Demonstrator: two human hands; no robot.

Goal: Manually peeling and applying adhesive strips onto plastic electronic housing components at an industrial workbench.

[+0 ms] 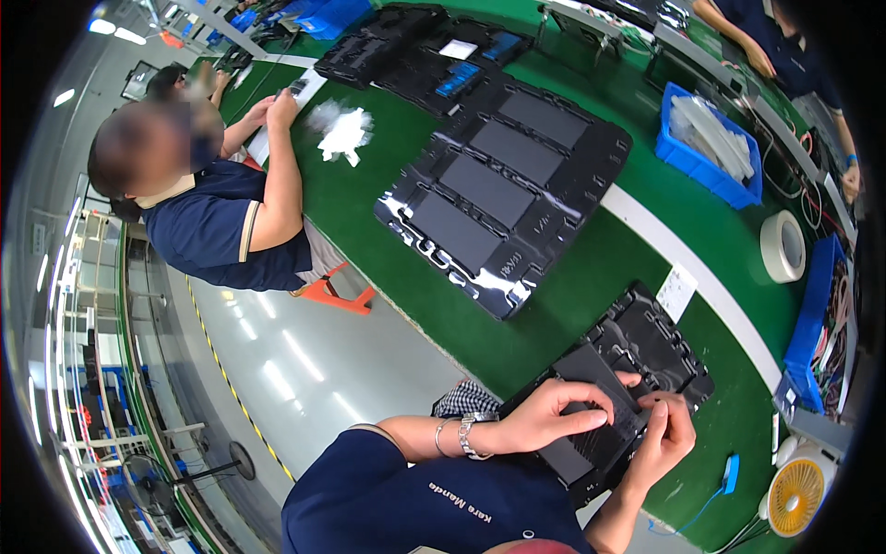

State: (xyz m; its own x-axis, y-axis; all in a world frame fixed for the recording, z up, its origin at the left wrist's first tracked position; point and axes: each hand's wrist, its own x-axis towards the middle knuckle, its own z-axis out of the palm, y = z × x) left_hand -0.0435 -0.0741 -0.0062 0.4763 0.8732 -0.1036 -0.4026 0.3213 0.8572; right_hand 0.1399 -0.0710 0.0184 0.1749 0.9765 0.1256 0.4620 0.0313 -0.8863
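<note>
Below the middle right lies a black moulded plastic tray, with a dark flat panel across its near left part. My left hand is over this panel, thumb and bent fingers apart; one fingertip shows beyond by the tray's recesses. A metal watch is on that wrist. My right hand is beside the panel's right edge, thumb and fingers drawn together in a pinch. Whatever is between them is too small or hidden to make out. A ribbed black part shows partly under my forearms.
A large black tray with dark rectangular pads lies ahead on the green table. To the right are a blue bin, a tape roll and a yellow fan. A co-worker sits at the left, near an orange stool.
</note>
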